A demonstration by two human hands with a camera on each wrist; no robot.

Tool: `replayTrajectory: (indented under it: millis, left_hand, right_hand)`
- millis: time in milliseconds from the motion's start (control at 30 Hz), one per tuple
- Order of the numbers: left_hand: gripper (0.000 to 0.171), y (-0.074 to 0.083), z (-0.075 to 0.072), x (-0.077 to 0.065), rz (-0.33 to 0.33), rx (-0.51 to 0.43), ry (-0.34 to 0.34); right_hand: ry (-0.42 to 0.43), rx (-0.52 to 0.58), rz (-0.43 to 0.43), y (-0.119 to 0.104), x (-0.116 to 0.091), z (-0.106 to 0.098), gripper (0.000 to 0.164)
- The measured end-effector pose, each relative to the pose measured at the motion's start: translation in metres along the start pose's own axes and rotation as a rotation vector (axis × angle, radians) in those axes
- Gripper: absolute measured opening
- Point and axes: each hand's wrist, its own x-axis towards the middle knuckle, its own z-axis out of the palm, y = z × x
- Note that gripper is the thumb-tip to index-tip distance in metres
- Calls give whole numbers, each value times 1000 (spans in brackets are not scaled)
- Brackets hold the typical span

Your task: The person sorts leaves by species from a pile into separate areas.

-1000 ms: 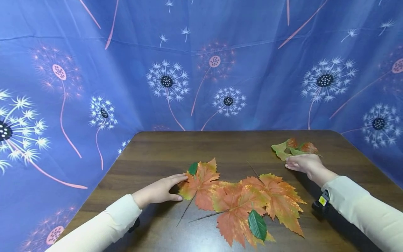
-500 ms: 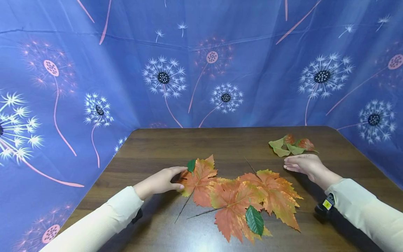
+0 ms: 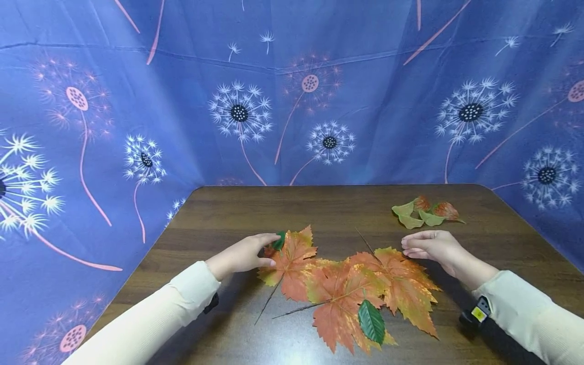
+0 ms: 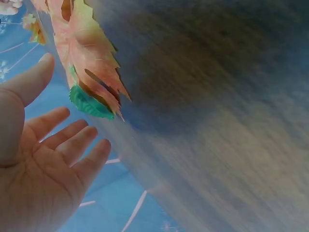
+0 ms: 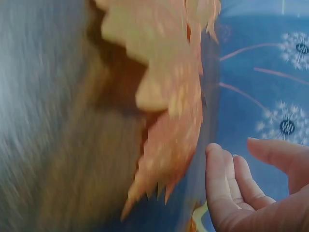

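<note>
My left hand (image 3: 246,253) reaches over the edge of the left orange maple leaf (image 3: 295,253), fingers loosely spread and holding nothing. Its fingertips overlap a small dark green leaf (image 3: 280,242) that lies on that maple leaf; the left wrist view shows this green leaf (image 4: 91,102) just beyond the fingers. My right hand (image 3: 440,248) hovers with relaxed, nearly straight fingers beside the right maple leaf (image 3: 406,284). Nothing is between its thumb and fingers in the right wrist view. A middle maple leaf (image 3: 335,294) joins the row, bearing another green leaf (image 3: 371,322).
A small group of yellow-green and reddish leaves (image 3: 431,218) lies at the back right of the brown wooden table (image 3: 255,210). Thin dark stems stick out from the maple leaves. A blue dandelion-print cloth (image 3: 378,121) hangs behind the table.
My right hand has drawn back from the small leaves at the back right, toward the right maple leaf. The left hand has shifted slightly right, over the small green leaf.
</note>
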Motion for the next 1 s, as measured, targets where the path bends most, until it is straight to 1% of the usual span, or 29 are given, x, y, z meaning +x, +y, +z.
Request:
replayTrajectory:
  millis: [233,367,467,567,767,867,967,1000]
  left_hand:
    - [63,-2,4,13,57,45,22]
    - [62,-3,3,20,79,66,29]
    - [61,-4,0,25,102,81,18]
    - [59,-5,-2,29,136,105,16]
    - [54,-5,-3,39,213,118,46]
    - [52,-6,-2,42,226,133,53]
    - [50,-6,0,45,224,145,60]
    - [49,-6,0,47,233,154,66]
  right_hand:
    - [-50,-33,-1,4,-17,19,44]
    - [-63,-50,5,0,-26,33,46]
    - [-78,-57,2,-3,-32,43,47]
    - [-107,-62,1,-7,-38,53,48]
    - [-156,-98,-2,-10,-47,68,46]
    - [-189,-126,-3,-9,-52,75,45]
    - [-212,-134,-11,-9,-54,80,44]
    - [-218,-130,-20,-9,-55,81,43]
